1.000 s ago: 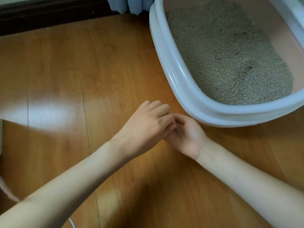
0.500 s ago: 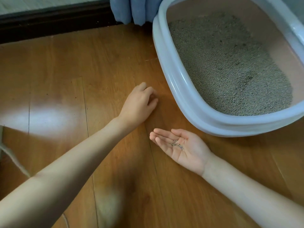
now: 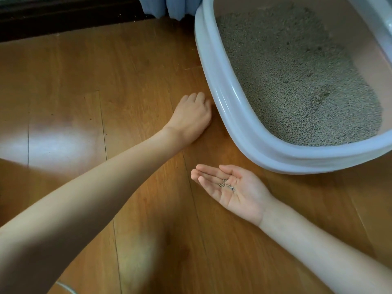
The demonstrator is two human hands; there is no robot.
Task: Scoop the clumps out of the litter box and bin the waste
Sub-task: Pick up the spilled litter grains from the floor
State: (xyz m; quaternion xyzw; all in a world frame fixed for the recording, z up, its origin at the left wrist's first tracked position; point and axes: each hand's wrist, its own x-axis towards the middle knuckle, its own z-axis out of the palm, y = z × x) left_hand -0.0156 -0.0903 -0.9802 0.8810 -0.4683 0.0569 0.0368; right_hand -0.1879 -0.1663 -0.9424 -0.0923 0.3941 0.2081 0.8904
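The pale grey litter box (image 3: 221, 85) stands on the wooden floor at the upper right, filled with grey-brown litter (image 3: 297, 81) that has a few darker spots. My left hand (image 3: 191, 117) is on the floor right beside the box's near-left rim, knuckles up, fingers bent down; its fingertips are hidden. My right hand (image 3: 241, 200) lies palm up below the box with its fingers relaxed. Several loose litter grains (image 3: 228, 185) rest in that palm. No scoop or bin is in view.
A blue curtain (image 3: 169, 6) hangs at the top, just left of the box. A dark skirting strip (image 3: 63, 15) runs along the top left. A thin white cord (image 3: 65, 287) shows at the bottom edge. Bare wooden floor (image 3: 84, 81) spreads to the left.
My hands were together a second ago. The left hand has moved up to the floor beside the box rim, while the right hand has opened palm up with grains in it.
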